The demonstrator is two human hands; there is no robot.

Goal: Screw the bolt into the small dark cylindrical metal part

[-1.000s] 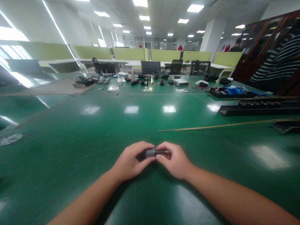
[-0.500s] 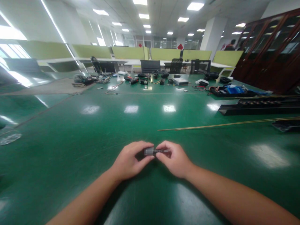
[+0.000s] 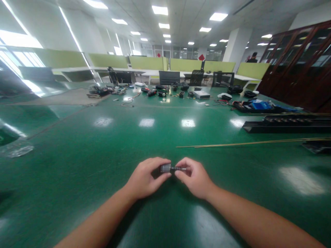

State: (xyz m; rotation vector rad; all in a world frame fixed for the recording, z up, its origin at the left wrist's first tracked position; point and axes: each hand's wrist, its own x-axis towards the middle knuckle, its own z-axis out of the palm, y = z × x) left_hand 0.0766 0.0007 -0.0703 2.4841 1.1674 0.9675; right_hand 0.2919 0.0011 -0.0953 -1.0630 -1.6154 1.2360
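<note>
Close in front of me at the lower middle of the head view, my left hand (image 3: 144,179) holds a small grey cylinder with a thin dark shaft (image 3: 166,168) between thumb and fingers. My right hand (image 3: 195,177) pinches the thin shaft, which points right and ends in a lighter metallic tip. The piece lies roughly level between both hands, just above the green table (image 3: 103,165). A narrow stretch of dark shaft shows between the two sets of fingertips. Its finer details are too small to make out.
Thin brass-coloured rods (image 3: 232,144) lie beyond my right hand. Black metal channels (image 3: 284,127) rest at the right. Across the far side are a black tray with blue material (image 3: 261,105), a silver box (image 3: 201,94) and power tools (image 3: 151,92). A person (image 3: 252,58) is in the background.
The view has tilted up a little, so the scene sits lower. My right fingertips have moved slightly right, away from the grey cylinder, showing a little more shaft. Both hands keep their grip.
</note>
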